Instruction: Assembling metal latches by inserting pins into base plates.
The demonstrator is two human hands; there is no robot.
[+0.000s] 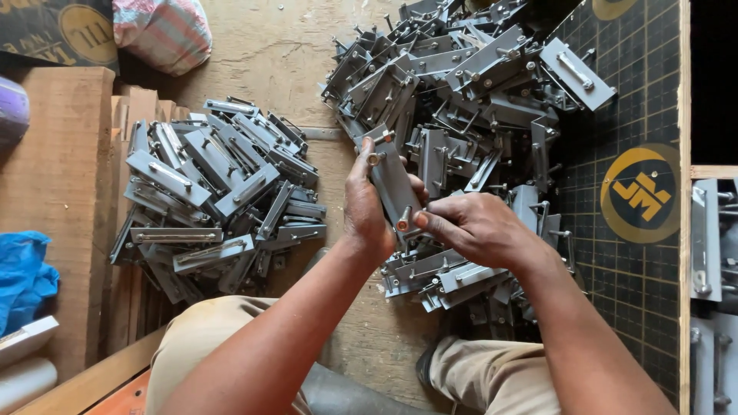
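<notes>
Item held: one grey metal bracket with a bolt at each end, at centre frame, between the two heaps.

Left hand: fingers closed around the bracket's left edge, thumb near the upper bolt.

Right hand: fingers closed, thumb and forefinger pinching at the lower bolt.

Hazards, as judged:
- The lower bolt is small and held by fingertips only; a slip would likely drop it into the right heap, where it would be hard to find.
- Bracket edges look sharp and stamped; a twist against the left palm could nick the skin.
- Protruding rods in the heap directly under the right wrist could catch it.

Surroundings, left to right:
- Blue cloth at 9 o'clock of the hands, well apart.
- Wooden blocks beside it.
- Left pile of brackets at 9 to 10 o'clock, fairly orderly.
- Striped sack at 11 o'clock.
- Right pile of brackets from 12 to 4 o'clock, tangled, touching the right hand's underside.
- Black gridded mat at 3 o'clock.
- More brackets at far right.

Obstruction: the right heap crowds the hands' working room; the knees close off 6 o'clock.
</notes>
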